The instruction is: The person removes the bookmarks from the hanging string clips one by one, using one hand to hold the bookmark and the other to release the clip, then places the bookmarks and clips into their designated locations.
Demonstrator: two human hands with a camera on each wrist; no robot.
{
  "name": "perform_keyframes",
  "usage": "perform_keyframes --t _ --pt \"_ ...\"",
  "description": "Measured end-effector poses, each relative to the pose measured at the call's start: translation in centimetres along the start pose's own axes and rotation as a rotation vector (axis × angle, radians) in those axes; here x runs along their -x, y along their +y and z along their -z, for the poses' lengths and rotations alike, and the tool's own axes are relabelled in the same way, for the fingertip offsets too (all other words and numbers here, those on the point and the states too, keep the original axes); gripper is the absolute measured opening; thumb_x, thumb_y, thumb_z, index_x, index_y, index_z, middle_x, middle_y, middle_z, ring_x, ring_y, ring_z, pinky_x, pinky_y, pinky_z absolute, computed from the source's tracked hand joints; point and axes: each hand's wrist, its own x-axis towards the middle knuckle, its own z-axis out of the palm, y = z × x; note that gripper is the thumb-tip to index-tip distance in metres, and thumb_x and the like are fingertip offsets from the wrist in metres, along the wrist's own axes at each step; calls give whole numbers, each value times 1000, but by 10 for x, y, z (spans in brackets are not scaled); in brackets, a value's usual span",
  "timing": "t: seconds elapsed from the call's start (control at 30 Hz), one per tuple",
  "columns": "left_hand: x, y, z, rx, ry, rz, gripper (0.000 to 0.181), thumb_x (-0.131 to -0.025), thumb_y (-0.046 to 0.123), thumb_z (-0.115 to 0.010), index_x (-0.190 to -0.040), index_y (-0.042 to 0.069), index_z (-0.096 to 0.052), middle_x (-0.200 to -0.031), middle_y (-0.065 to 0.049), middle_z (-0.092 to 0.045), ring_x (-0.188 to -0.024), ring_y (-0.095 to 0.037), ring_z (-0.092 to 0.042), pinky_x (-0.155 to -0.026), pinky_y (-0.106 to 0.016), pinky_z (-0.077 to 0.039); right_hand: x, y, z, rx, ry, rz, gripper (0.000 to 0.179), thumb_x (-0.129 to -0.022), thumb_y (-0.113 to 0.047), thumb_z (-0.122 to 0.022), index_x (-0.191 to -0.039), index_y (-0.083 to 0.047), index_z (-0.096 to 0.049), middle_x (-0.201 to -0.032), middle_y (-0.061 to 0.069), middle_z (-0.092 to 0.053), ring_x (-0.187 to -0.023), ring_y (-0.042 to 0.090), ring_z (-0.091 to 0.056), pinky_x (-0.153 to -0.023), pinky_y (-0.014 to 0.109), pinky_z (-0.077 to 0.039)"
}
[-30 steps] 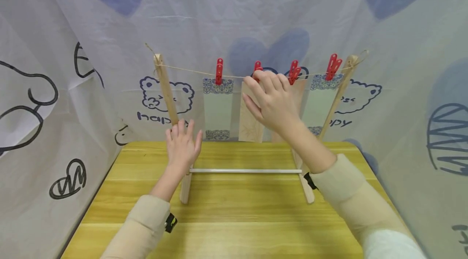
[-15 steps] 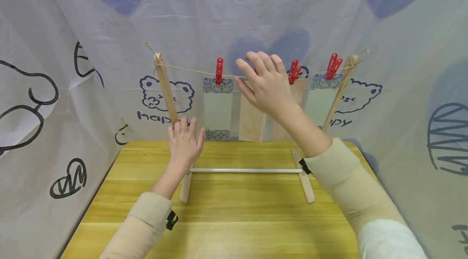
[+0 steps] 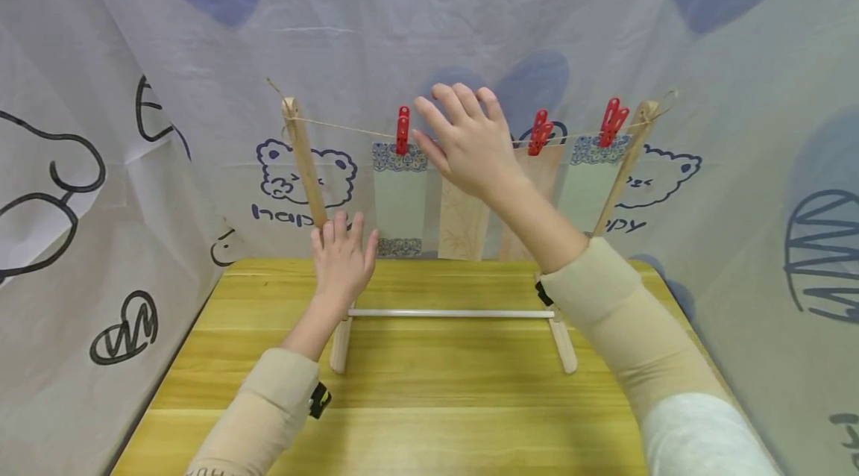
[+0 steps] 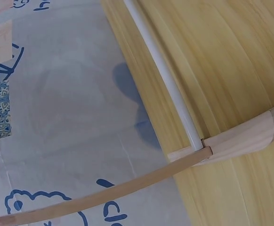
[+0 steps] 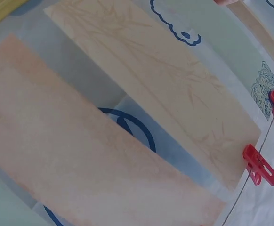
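My left hand (image 3: 342, 260) has its fingers stretched out at the left wooden post (image 3: 307, 170), fingertips overlapping it. My right hand (image 3: 470, 136) is lifted in front of the twine (image 3: 342, 127), fingers apart and slightly bent, holding nothing. Its fingertips, in the right wrist view, are right beside a red clothespin (image 5: 260, 165) that clips a beige bamboo-print card (image 5: 174, 94) to the twine. Left of it hangs a pale green card (image 3: 400, 200) with blue patterned ends, under another red clothespin (image 3: 402, 130). A peach card (image 3: 533, 200) and a second green card (image 3: 587, 189) hang to the right.
A white rod (image 3: 450, 313) joins the stand's wooden feet on the wood-grain table (image 3: 443, 386). The right post (image 3: 627, 163) rises behind the right arm. More red clothespins (image 3: 539, 133) grip the right-hand cards. A printed cloth (image 3: 349, 28) encloses the back and sides.
My right hand has come away from the bamboo-print card's clothespin, moving left and up with its fingers spreading. My left hand has shifted slightly up and right at the post.
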Motion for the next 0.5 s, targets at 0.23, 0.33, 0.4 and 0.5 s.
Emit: perform_keyframes --t 0.23,0.33,0.4,0.5 --pt "-3 4 -1 15 -17 11 47 -96 43 -23 -126 9 -37 -124 -17 -31 -101 -33 -32 -89 -49 -22 -5 -3 -4 4 -34 -31 41 -96 -43 -38 -122 -14 -47 -123 9 -47 -113 27 -40 -94 44 -26" --pt "-4 6 0 19 -34 9 46 -96 42 -26 -127 9 -37 -125 -17 -31 -103 -33 -33 -90 -49 -22 -7 -5 -4 17 -56 -44 42 -96 -44 -37 -123 -14 -48 -123 9 -47 -113 26 -40 -95 44 -25" --pt "-4 8 -1 20 -46 6 45 -97 41 -27 -127 9 -36 -125 -17 -31 -104 -33 -33 -91 -49 -22 -8 -5 -4 18 -80 -58 43 -96 -45 -36 -125 -14 -47 -124 9 -47 -114 26 -40 -95 43 -24" --pt "-4 9 -2 24 -49 5 45 -96 40 -27 -127 8 -36 -126 -17 -31 -106 -33 -33 -91 -50 -22 -10 -6 -4 15 -126 -78 46 -95 -48 -36 -126 -15 -47 -125 8 -46 -114 25 -39 -97 42 -23"
